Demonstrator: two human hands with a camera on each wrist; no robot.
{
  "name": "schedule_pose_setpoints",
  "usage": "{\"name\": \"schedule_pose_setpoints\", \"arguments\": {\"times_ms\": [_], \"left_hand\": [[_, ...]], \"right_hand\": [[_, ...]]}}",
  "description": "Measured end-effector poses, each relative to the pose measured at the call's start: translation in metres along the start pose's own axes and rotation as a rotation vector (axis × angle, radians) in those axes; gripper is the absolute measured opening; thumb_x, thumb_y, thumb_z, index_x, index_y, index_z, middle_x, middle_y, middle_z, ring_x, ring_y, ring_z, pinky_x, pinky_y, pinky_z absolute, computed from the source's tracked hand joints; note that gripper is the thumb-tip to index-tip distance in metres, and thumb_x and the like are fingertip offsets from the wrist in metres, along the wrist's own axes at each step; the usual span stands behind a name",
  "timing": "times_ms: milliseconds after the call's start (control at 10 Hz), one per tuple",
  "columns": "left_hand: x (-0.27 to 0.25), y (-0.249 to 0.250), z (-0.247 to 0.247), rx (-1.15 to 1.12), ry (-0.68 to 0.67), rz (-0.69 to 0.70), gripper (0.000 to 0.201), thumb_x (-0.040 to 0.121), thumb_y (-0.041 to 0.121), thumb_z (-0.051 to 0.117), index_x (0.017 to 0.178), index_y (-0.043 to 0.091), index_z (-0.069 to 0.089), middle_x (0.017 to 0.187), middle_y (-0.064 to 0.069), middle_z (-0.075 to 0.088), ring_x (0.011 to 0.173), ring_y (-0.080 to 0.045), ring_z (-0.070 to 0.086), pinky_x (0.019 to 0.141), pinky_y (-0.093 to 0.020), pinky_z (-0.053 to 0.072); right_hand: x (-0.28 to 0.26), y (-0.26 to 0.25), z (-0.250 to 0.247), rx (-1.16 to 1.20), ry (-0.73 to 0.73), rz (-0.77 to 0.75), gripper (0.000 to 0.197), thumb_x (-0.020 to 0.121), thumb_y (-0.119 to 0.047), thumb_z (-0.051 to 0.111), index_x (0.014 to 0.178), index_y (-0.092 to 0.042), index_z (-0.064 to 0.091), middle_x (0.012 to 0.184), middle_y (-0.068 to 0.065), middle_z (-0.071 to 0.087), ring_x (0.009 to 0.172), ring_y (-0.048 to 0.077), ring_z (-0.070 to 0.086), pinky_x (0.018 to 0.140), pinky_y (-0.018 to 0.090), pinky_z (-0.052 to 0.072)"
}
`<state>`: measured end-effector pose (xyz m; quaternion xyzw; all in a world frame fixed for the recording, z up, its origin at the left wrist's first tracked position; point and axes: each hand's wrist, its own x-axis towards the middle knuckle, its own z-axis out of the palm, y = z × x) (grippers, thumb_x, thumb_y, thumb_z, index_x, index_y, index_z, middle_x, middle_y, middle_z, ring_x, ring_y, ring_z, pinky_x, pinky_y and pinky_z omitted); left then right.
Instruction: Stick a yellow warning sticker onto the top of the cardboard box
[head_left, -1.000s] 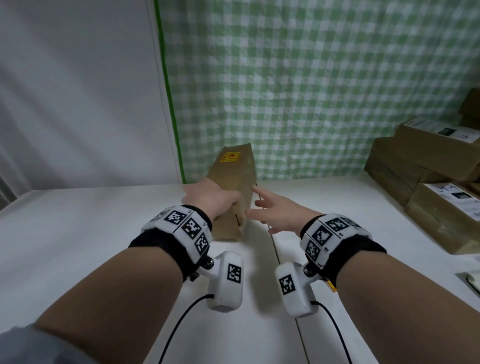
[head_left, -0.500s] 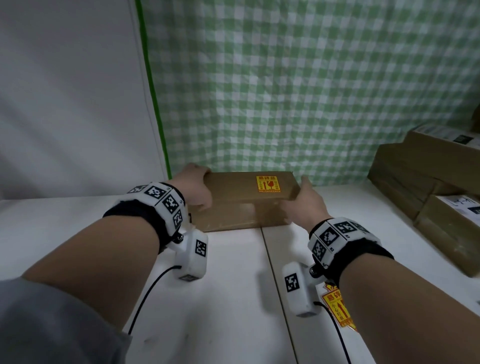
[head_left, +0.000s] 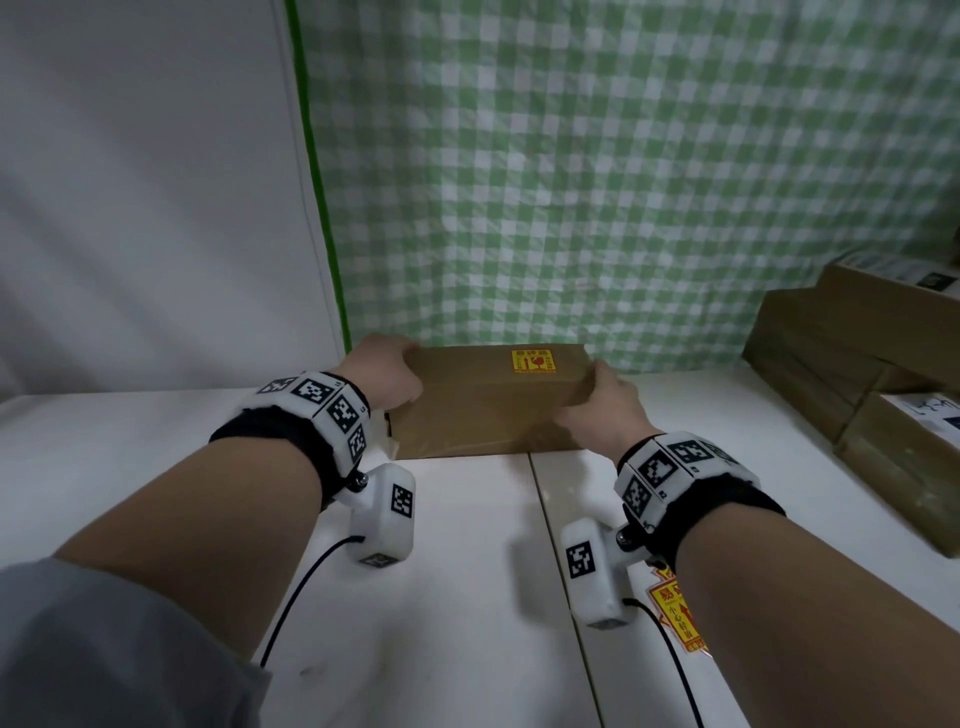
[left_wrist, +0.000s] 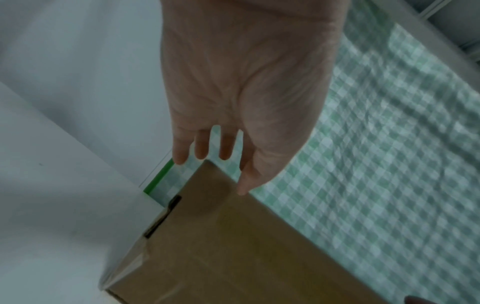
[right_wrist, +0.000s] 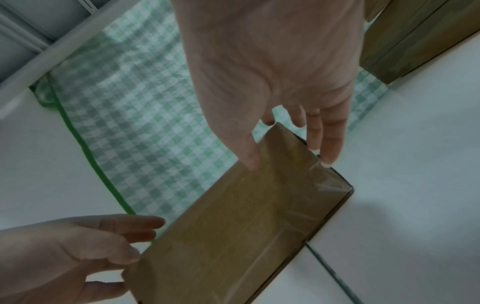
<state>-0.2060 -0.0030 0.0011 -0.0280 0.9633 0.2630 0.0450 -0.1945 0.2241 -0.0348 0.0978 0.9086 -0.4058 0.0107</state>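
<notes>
The brown cardboard box (head_left: 483, 415) lies flat on the white table, its long side against the checked curtain. A yellow warning sticker (head_left: 533, 360) is stuck on its top, right of the middle. My left hand (head_left: 389, 376) is at the box's left end. In the left wrist view its fingers (left_wrist: 201, 152) are straight and reach past the box (left_wrist: 233, 246) corner. My right hand (head_left: 597, 397) is at the right end. The right wrist view shows its thumb (right_wrist: 250, 162) on a face of the box (right_wrist: 233, 226) and its straight fingers (right_wrist: 327, 156) along the end.
A sheet of yellow warning stickers (head_left: 675, 613) lies on the table (head_left: 467, 571) under my right forearm. Several stacked cardboard boxes (head_left: 883, 364) fill the right side. The green checked curtain (head_left: 623, 182) hangs right behind the box, a white wall to its left.
A second ago the box pointed away from me in my left hand. It has been turned crosswise and set against the curtain, and both hands now sit at its ends.
</notes>
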Motion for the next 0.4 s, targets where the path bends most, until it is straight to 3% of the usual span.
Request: {"name": "schedule_pose_setpoints", "arguments": {"times_ms": [100,200,300,400], "left_hand": [[-0.016,0.008,-0.013,0.013,0.036,0.016,0.063,0.085,0.006,0.055,0.144,0.012,0.037,0.150,-0.012,0.036,0.133,-0.027,0.040,0.101,-0.029,0.039],[-0.037,0.020,-0.028,-0.007,0.052,0.029,0.040,0.087,0.006,0.053,0.127,0.006,0.056,0.128,-0.011,0.054,0.117,-0.024,0.051,0.097,-0.032,0.044],[-0.059,0.034,-0.043,-0.085,0.099,0.078,0.027,0.087,0.006,0.053,0.112,0.004,0.064,0.104,-0.012,0.061,0.096,-0.023,0.059,0.077,-0.031,0.052],[-0.085,0.049,-0.058,-0.238,0.150,0.150,0.025,0.087,0.007,0.057,0.111,0.007,0.065,0.098,-0.008,0.063,0.079,-0.017,0.061,0.060,-0.022,0.048]], "right_hand": [[-0.013,-0.010,-0.006,-0.024,-0.029,0.002,0.070,0.078,-0.020,0.060,0.142,-0.012,0.033,0.135,0.018,0.044,0.115,0.036,0.055,0.093,0.043,0.052],[-0.033,-0.025,-0.019,-0.026,-0.034,-0.057,0.047,0.078,-0.019,0.058,0.124,-0.009,0.050,0.113,0.013,0.063,0.104,0.032,0.062,0.084,0.040,0.054],[-0.054,-0.042,-0.035,-0.041,-0.016,-0.150,0.047,0.084,-0.021,0.058,0.130,-0.011,0.052,0.113,0.011,0.064,0.101,0.027,0.062,0.087,0.038,0.054],[-0.076,-0.057,-0.051,0.062,0.000,-0.253,0.047,0.086,-0.020,0.059,0.131,-0.010,0.054,0.105,0.005,0.059,0.090,0.022,0.057,0.088,0.037,0.053]]}}
